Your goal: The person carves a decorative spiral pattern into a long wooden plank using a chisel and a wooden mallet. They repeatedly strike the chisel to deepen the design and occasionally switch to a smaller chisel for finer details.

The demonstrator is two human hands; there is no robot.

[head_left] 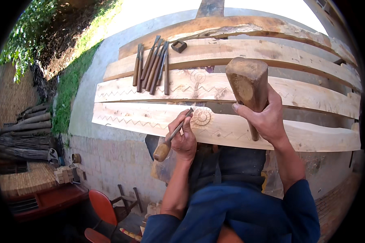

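My left hand (184, 139) is closed round the metal shank of a wood chisel (162, 151). Its wooden handle tilts down toward me, and its tip meets the near plank (138, 113) beside a carved round rosette (202, 117). A heavy wooden mallet (247, 79) is gripped by my right hand (267, 115), its thick head raised above the planks and its handle pointing down toward me. Pencilled zigzag lines run along the near plank and along the second plank (255, 83), which also bears a drawn spiral.
Several wood-handled chisels (152, 67) lie side by side across the planks at the left, near a small dark square block (179, 46). Farther planks (288, 54) lie beyond, with gaps between them. A red chair (103, 207) stands at lower left, below stacked logs (32, 121).
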